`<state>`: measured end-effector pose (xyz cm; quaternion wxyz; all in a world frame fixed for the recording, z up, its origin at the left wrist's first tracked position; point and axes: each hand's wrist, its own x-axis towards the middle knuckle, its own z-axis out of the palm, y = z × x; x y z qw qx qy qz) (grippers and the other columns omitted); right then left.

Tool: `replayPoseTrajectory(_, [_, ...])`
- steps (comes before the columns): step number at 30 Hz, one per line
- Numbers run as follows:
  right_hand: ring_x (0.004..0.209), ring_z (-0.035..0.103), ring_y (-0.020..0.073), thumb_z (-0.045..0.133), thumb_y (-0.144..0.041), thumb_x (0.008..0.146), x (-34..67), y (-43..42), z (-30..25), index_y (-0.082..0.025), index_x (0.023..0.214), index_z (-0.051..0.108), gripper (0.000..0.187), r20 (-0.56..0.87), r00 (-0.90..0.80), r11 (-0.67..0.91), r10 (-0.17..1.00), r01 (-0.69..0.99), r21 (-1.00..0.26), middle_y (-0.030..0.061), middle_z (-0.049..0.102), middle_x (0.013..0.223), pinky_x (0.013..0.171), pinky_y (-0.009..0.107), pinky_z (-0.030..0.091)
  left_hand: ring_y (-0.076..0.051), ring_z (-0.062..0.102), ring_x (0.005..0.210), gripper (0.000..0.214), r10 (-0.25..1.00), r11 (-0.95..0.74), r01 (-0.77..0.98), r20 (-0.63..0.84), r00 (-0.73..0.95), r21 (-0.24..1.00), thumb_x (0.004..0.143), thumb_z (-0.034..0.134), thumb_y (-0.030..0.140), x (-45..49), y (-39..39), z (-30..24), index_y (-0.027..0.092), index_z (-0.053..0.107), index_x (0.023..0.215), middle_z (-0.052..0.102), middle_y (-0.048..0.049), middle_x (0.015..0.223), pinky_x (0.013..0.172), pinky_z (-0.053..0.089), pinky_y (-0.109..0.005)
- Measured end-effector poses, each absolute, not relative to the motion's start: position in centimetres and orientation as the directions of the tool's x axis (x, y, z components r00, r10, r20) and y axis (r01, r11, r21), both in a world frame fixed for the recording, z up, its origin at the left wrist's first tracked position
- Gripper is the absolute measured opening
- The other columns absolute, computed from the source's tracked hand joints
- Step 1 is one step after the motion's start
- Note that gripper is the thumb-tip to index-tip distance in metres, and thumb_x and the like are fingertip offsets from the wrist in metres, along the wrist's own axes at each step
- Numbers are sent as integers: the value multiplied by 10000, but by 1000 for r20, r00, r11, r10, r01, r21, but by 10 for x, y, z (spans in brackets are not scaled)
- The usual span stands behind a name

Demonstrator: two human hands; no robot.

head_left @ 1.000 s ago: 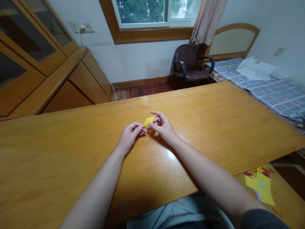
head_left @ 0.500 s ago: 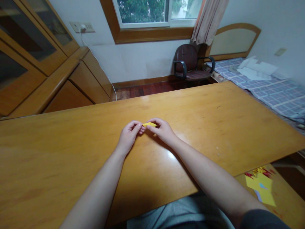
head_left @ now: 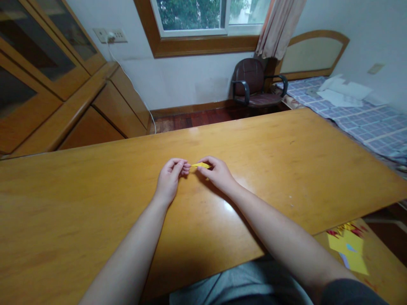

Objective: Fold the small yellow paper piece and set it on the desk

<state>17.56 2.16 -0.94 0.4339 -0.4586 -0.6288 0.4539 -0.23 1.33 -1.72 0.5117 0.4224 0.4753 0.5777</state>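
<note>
A small piece of folded yellow paper (head_left: pixel 202 165), long and pointed, is held just above the wooden table (head_left: pixel 104 212). My right hand (head_left: pixel 216 171) pinches its wider right part between thumb and fingers. At the thin left point of the paper are the closed fingertips of my left hand (head_left: pixel 171 174), with the thumb bent against the curled fingers. The exact grip at that point is too small to see clearly. The paper's right end is partly covered by my right fingers.
Yellow paper sheets (head_left: pixel 349 250) and small red and yellow folded pieces (head_left: pixel 348 228) lie on a lower surface at the right. Beyond the table stand a brown armchair (head_left: pixel 249 82), a bed (head_left: pixel 365 114) and a wooden cabinet (head_left: pixel 79 106). Tiny white specks (head_left: pixel 291 205) dot the tabletop.
My left hand has shifted slightly left, its thumb drawn back from the paper's tip, so more of the thin point shows. My right hand and the paper have moved slightly right.
</note>
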Motion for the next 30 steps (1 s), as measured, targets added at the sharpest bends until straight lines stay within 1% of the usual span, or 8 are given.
replayPoseTrajectory(6, [733,624,146,626,-301,790,175,22,-10,-165,929,684,202,120,-214,164,970,204,-965,29,695,864,671,263,515,-125,623,675,247,993,-24,-182,3,-118,983,774,728,378,-3,13,-18,158,658,863,702,-42,780,637,494,-235])
replayPoseTrajectory(10, [739,624,146,634,-310,792,176,22,-11,-168,939,681,209,104,-228,147,968,180,-973,28,696,873,670,266,517,-121,620,689,242,991,-36,-176,12,-136,984,771,729,370,-2,12,-16,169,657,884,698,-33,801,652,493,-231])
replayPoseTrajectory(13, [739,619,144,646,-321,792,176,21,-11,-177,947,677,213,94,-240,130,966,140,-982,28,697,890,657,262,511,-119,618,701,240,992,-35,-104,22,-124,994,772,731,374,-2,11,-14,173,668,887,685,-21,807,668,493,-232])
replayPoseTrajectory(18, [747,615,137,664,-342,794,176,20,-8,-184,965,669,233,69,-275,90,959,61,-994,30,695,913,645,243,495,-121,595,668,263,1000,-17,59,18,-19,998,751,747,393,-1,7,-9,166,694,872,664,-10,774,654,489,-238])
replayPoseTrajectory(21, [696,596,115,687,-339,774,175,20,-7,-183,1022,648,295,48,-272,50,961,1,-999,17,667,899,602,224,471,-123,589,673,269,1000,-11,81,11,9,997,742,753,397,1,6,-7,169,701,875,672,-13,784,645,484,-235])
replayPoseTrajectory(25, [603,537,94,710,-324,751,175,22,-8,-189,1125,580,418,45,-250,15,967,-121,-993,-41,591,750,539,206,419,-130,588,663,272,1000,-6,69,6,2,998,735,757,407,1,7,-9,172,691,855,660,-6,731,641,477,-240])
replayPoseTrajectory(27, [593,525,94,712,-325,751,176,24,-9,-194,1146,550,446,72,-230,28,971,-190,-981,-67,559,687,550,208,416,-130,584,655,260,1000,-8,77,8,7,997,742,752,406,0,7,-9,172,686,835,652,-1,700,648,471,-241])
replayPoseTrajectory(30, [623,552,98,711,-330,754,177,25,-9,-200,1134,530,440,98,-207,43,974,-256,-966,-71,574,679,619,226,446,-132,579,649,252,1000,-6,111,4,20,994,740,751,407,0,6,-5,172,682,797,647,2,675,659,463,-245])
